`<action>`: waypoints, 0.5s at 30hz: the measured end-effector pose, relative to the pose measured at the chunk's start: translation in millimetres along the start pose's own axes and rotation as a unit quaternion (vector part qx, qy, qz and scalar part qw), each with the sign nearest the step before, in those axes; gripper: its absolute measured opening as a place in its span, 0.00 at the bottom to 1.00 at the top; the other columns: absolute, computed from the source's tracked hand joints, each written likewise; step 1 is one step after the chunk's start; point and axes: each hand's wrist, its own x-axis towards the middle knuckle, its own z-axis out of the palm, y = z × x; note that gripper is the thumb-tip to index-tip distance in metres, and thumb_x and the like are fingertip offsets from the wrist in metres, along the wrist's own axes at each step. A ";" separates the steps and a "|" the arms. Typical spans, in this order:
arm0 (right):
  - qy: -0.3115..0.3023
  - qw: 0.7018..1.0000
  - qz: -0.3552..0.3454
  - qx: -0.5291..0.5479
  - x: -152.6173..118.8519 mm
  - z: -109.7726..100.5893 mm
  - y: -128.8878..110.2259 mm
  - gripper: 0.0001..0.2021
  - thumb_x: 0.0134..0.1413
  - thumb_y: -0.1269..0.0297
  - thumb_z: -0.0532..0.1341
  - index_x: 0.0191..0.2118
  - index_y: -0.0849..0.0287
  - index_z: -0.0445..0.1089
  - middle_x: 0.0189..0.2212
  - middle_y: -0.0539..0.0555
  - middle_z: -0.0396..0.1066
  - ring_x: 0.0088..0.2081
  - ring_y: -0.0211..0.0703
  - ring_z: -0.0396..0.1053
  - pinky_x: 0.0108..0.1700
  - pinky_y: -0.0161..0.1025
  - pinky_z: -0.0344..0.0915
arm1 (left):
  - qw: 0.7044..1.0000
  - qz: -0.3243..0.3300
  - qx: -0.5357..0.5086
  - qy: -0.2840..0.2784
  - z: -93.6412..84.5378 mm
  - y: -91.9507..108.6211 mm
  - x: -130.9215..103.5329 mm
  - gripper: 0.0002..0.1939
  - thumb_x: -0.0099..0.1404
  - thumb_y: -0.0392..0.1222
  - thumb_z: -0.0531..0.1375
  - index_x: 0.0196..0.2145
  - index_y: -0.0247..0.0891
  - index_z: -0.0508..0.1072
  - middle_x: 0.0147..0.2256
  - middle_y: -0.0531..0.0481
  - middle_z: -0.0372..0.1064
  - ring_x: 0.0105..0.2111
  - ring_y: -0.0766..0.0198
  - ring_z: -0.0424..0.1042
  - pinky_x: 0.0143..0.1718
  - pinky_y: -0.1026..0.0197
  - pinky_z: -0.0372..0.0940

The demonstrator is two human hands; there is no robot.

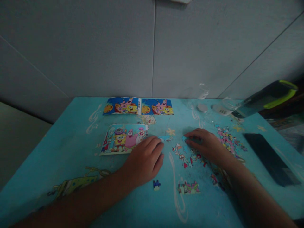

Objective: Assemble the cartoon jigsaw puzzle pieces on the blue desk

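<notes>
My left hand (145, 161) is closed, its fingertips resting at the left end of a light-blue strip of joined puzzle pieces (168, 138). To the right of that strip, my right hand (206, 144) pinches a small blue puzzle piece (183, 138) between thumb and fingers. Beneath and left of the right hand lie loose puzzle pieces (181, 155), some red and white. Partly under my left hand is a picture card with cartoon figures (123, 139). Nearer to me are a small dark-blue joined bit of puzzle (156, 185) and a larger joined section (189, 187).
Two blue picture cards, one left (122, 105) and one right (157, 107), lie along the wall. Clear containers (225, 106) and a dark bottle with a lime-green rim (266, 98) are at the back right. A pile of pieces (229, 139) sits beside a dark flat strip (270, 158).
</notes>
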 end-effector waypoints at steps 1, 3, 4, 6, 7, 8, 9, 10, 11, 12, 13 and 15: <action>0.000 1.000 0.002 0.000 -0.1 -0.3 0.0 0.10 0.62 0.62 0.64 0.47 0.53 0.78 0.42 0.54 0.77 0.45 0.49 0.74 0.50 0.47 0.69 | 1.000 -0.001 0.000 0.000 0.1 0.1 0.1 0.14 0.72 0.38 0.55 0.53 0.32 0.71 0.51 0.38 0.69 0.55 0.49 0.66 0.57 0.42 0.68; -0.001 1.000 0.000 0.000 -0.3 -0.7 0.1 0.10 0.62 0.62 0.64 0.47 0.53 0.78 0.42 0.54 0.77 0.44 0.49 0.74 0.50 0.47 0.69 | 1.000 -0.002 0.001 0.001 0.2 0.0 -0.1 0.14 0.72 0.38 0.55 0.53 0.32 0.71 0.51 0.38 0.69 0.55 0.49 0.67 0.57 0.43 0.68; -0.001 1.000 -0.003 0.000 -0.4 -0.8 0.1 0.10 0.62 0.62 0.64 0.47 0.53 0.78 0.42 0.54 0.77 0.44 0.49 0.74 0.50 0.47 0.69 | 1.000 -0.003 0.001 0.001 0.1 0.0 -0.4 0.14 0.72 0.38 0.55 0.53 0.32 0.71 0.51 0.38 0.69 0.55 0.49 0.67 0.57 0.43 0.68; -0.002 1.000 -0.007 -0.001 -0.6 -0.8 0.2 0.10 0.62 0.62 0.63 0.47 0.53 0.77 0.43 0.55 0.77 0.45 0.49 0.74 0.50 0.48 0.69 | 1.000 -0.004 0.002 0.000 0.0 -0.2 -0.8 0.14 0.72 0.38 0.55 0.53 0.32 0.71 0.51 0.38 0.69 0.54 0.50 0.67 0.57 0.43 0.68; -0.003 1.000 -0.006 -0.002 -0.5 -0.7 0.1 0.10 0.62 0.62 0.63 0.48 0.53 0.77 0.43 0.55 0.77 0.45 0.49 0.74 0.50 0.48 0.69 | 1.000 -0.003 0.001 0.000 0.0 -0.3 -1.1 0.14 0.72 0.38 0.56 0.53 0.32 0.71 0.51 0.39 0.69 0.54 0.50 0.67 0.57 0.43 0.68; -0.003 1.000 -0.004 -0.002 -0.4 -0.7 -0.1 0.10 0.62 0.62 0.63 0.48 0.53 0.77 0.43 0.55 0.77 0.45 0.49 0.74 0.50 0.48 0.69 | 1.000 -0.003 0.001 0.001 0.0 -0.3 -1.3 0.14 0.72 0.38 0.55 0.53 0.32 0.71 0.51 0.39 0.69 0.54 0.49 0.67 0.57 0.43 0.68; -0.003 1.000 -0.002 -0.002 -0.2 -0.6 -0.4 0.10 0.62 0.62 0.63 0.48 0.54 0.77 0.43 0.55 0.77 0.44 0.49 0.74 0.50 0.48 0.69 | 1.000 -0.002 0.001 0.001 0.1 -0.4 -1.5 0.15 0.72 0.38 0.55 0.53 0.33 0.71 0.51 0.39 0.69 0.54 0.49 0.67 0.57 0.42 0.68; -0.003 1.000 -0.001 -0.002 0.0 -0.5 -0.7 0.10 0.62 0.62 0.63 0.47 0.54 0.78 0.43 0.55 0.77 0.44 0.49 0.74 0.50 0.48 0.69 | 1.000 -0.002 0.001 0.001 0.2 -0.5 -1.7 0.15 0.72 0.38 0.55 0.53 0.33 0.71 0.51 0.38 0.69 0.55 0.49 0.67 0.57 0.42 0.68; -0.002 1.000 -0.001 -0.001 0.2 -0.5 -1.0 0.10 0.62 0.62 0.63 0.47 0.54 0.78 0.42 0.55 0.77 0.44 0.49 0.74 0.50 0.48 0.69 | 1.000 -0.003 0.000 0.001 0.4 -0.6 -1.8 0.15 0.71 0.37 0.55 0.54 0.33 0.71 0.51 0.38 0.69 0.55 0.49 0.67 0.57 0.42 0.68; -0.002 1.000 -0.001 -0.001 0.5 -0.5 -1.2 0.10 0.62 0.62 0.63 0.47 0.54 0.78 0.42 0.55 0.77 0.44 0.49 0.74 0.50 0.48 0.69 | 1.000 -0.003 -0.001 0.001 0.6 -0.7 -1.8 0.15 0.71 0.37 0.55 0.54 0.33 0.70 0.51 0.38 0.69 0.55 0.49 0.67 0.57 0.41 0.68; -0.001 1.000 -0.002 0.000 0.7 -0.5 -1.3 0.10 0.62 0.62 0.63 0.47 0.54 0.78 0.42 0.55 0.77 0.44 0.49 0.74 0.50 0.48 0.69 | 1.000 -0.003 -0.003 0.002 0.7 -0.8 -1.8 0.15 0.71 0.37 0.56 0.54 0.33 0.70 0.51 0.38 0.69 0.55 0.48 0.67 0.57 0.41 0.68; 0.001 1.000 -0.005 0.002 1.0 -0.4 -1.3 0.10 0.62 0.62 0.63 0.47 0.53 0.78 0.42 0.54 0.77 0.44 0.49 0.74 0.50 0.48 0.69 | 1.000 -0.002 -0.005 0.003 1.0 -1.0 -1.5 0.15 0.71 0.37 0.56 0.54 0.33 0.70 0.51 0.38 0.69 0.55 0.48 0.67 0.56 0.41 0.68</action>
